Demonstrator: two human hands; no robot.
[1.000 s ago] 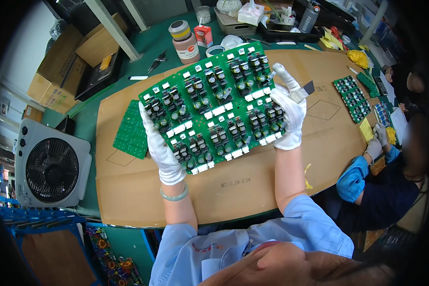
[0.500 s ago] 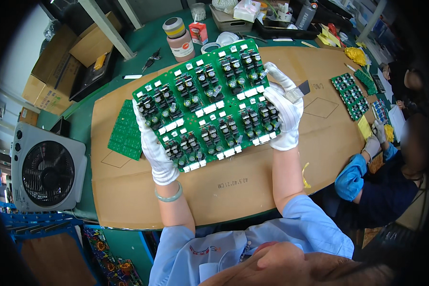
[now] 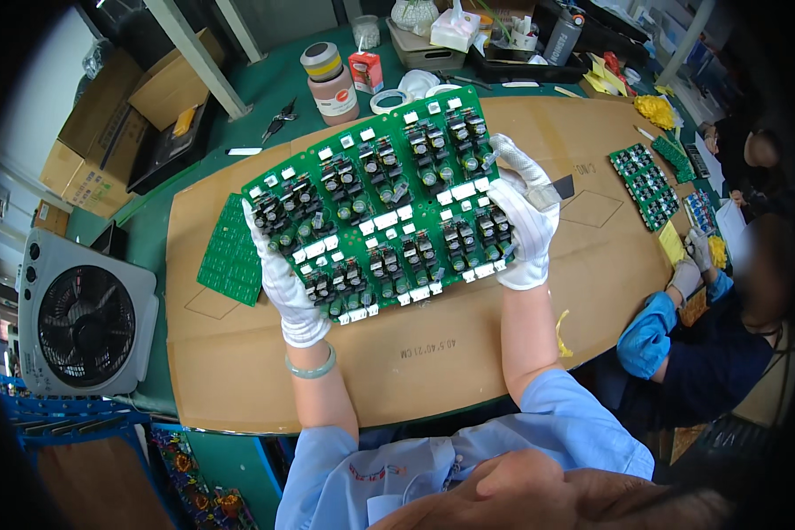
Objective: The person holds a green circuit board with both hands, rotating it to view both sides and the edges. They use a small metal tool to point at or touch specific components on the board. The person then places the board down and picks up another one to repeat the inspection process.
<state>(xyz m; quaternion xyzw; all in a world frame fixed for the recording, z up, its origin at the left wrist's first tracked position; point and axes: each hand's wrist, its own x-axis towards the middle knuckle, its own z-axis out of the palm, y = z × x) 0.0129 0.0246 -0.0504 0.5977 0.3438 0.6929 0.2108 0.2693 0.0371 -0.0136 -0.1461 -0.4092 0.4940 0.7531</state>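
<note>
A green circuit board panel [image 3: 373, 215], crowded with black parts, round capacitors and white connectors, is held up over the cardboard-covered table, component side showing. My left hand [image 3: 290, 296], in a white glove, grips its left edge; some fingers are hidden behind it. Around the right edge closes my gloved right hand [image 3: 526, 230]. A small flat blade-like tool [image 3: 558, 190] with a dark tip also sticks out from that hand; its exact kind is unclear. Partly behind the panel, another green board [image 3: 230, 256] lies flat on the cardboard near my left hand.
A grey fan [image 3: 88, 309] stands left. Along the back are a pink-labelled jar [image 3: 334, 95], a red drink carton [image 3: 366, 72], tape [image 3: 389, 101] and a tissue pack [image 3: 455, 30]. At right, a co-worker's gloved hands [image 3: 687, 274] are near a populated board [image 3: 645, 185].
My view has shifted slightly, so the table sits a little lower in the picture. The panel has tilted slightly in my hands; both keep their hold.
</note>
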